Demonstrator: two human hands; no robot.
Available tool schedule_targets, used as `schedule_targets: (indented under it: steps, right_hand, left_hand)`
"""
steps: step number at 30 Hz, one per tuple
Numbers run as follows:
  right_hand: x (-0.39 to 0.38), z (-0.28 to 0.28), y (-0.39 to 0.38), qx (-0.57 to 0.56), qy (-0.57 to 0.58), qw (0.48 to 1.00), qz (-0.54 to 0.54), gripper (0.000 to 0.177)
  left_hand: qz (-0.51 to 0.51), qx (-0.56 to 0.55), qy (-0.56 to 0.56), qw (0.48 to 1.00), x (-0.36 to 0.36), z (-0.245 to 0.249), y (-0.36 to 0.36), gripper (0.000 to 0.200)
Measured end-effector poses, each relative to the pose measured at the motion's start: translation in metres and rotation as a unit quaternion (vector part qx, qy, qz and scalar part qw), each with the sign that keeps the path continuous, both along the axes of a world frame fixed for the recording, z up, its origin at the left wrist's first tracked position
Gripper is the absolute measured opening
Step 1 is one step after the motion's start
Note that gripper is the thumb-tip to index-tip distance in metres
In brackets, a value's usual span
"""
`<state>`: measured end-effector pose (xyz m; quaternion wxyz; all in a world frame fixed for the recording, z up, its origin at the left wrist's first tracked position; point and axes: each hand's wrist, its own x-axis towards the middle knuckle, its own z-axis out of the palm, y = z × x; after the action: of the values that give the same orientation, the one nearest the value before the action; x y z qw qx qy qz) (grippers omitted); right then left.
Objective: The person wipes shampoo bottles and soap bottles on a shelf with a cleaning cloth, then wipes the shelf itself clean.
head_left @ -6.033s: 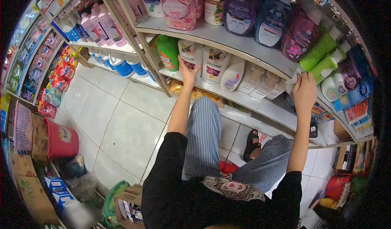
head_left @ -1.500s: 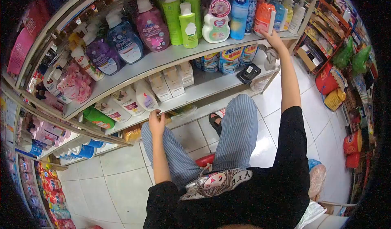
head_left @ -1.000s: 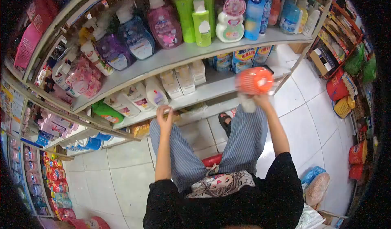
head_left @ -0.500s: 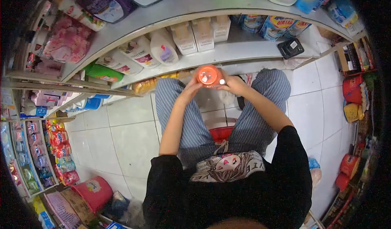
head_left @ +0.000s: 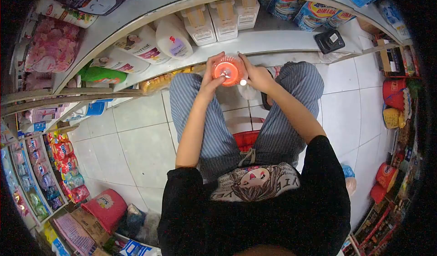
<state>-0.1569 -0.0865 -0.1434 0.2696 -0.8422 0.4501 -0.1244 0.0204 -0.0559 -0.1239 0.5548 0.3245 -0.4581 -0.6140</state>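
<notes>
Orange bottle: the orange bottle (head_left: 226, 70) is up in the air between both hands; it is just in front of the low shelf (head_left: 273, 42) and above the person's knees; we see its round end.
Left hand: the left hand (head_left: 210, 81) is curled around the left side of the bottle and holds it.
Right hand: the right hand (head_left: 257, 76) is curled around the right side and holds it too; a pale cloth (head_left: 248, 92) peeks out just under this hand.
Shelf: white bottles (head_left: 199, 25) stand in a row; a green bottle (head_left: 102, 75) lies further left; a small black box (head_left: 330, 41) sits at the right end.
Floor: white tiles (head_left: 136, 151); a red stool (head_left: 246, 140) shows between the striped legs; a red bucket (head_left: 105, 207) is well apart, at the lower left.
</notes>
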Motion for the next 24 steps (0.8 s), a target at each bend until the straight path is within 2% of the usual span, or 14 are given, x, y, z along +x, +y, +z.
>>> schedule_targets:
  steps: [1, 8, 13, 24]
  right_hand:
    - [0.002, 0.001, 0.0, -0.01, 0.028, 1.0, 0.001, 0.077]
    - [0.011, 0.004, 0.002, -0.008, 0.039, 0.999, 0.015, 0.075]
    - [0.011, 0.001, 0.0, -0.098, 0.021, 0.995, 0.026, 0.071]
    - [0.007, -0.002, 0.001, -0.075, 0.043, 0.996, 0.027, 0.071]
  left_hand:
    - [-0.001, 0.002, 0.0, 1.0, 0.002, 0.0, 0.001, 0.068]
    - [0.008, 0.028, 0.035, 0.999, 0.011, 0.0, 0.006, 0.065]
    - [0.006, 0.017, 0.023, 1.0, 0.014, -0.003, 0.005, 0.061]
    - [-0.01, 0.013, -0.016, 1.0, 0.015, -0.005, 0.006, 0.054]
